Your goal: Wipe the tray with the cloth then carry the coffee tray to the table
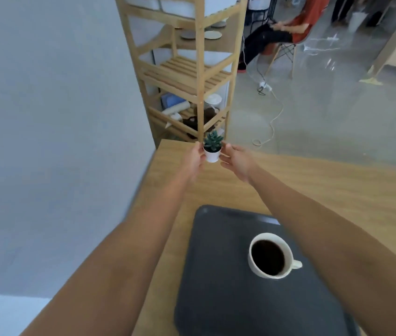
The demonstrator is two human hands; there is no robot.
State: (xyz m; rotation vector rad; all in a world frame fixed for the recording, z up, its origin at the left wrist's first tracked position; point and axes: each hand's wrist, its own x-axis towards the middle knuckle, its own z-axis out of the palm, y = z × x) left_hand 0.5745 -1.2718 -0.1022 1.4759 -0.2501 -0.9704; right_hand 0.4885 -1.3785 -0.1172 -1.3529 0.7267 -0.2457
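A dark grey tray lies on the wooden table close to me. On it stands a white cup full of black coffee, handle to the right. Both arms reach over the tray to the table's far corner. There my left hand and my right hand cup a small white pot with a green succulent from either side. My left fingers touch the pot; whether my right fingers touch it I cannot tell. No cloth is in view.
A tall wooden shelf rack stands just beyond the table's corner, with plates and oddments on it. A grey wall runs along the left. A cable trails over the floor at the right. A seated person is farther back.
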